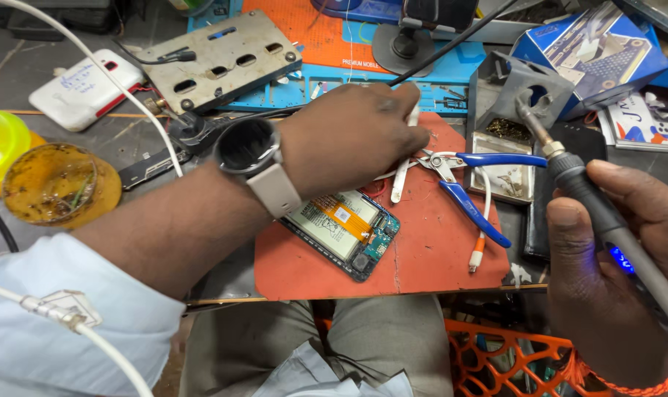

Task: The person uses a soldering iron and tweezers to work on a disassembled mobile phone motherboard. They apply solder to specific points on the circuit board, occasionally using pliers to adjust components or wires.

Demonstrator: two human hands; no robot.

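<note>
The right hand (613, 265), nearest, grips a soldering iron (569, 173), tip raised beside its stand (529, 92). Just left of it lie blue-handled pliers (470, 187). The left hand (356, 136) closes on white tweezers (401, 173) above an opened phone (341, 231). The hot tip could scorch the 1 white cable (482, 220) underneath. The surface (415, 257) beyond is cluttered.

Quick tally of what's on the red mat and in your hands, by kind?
Opened phone: 1
Blue-handled pliers: 1
White tool, in left hand: 1
Cable end with orange tip: 1
Soldering iron, in right hand: 1
Total: 5
</note>
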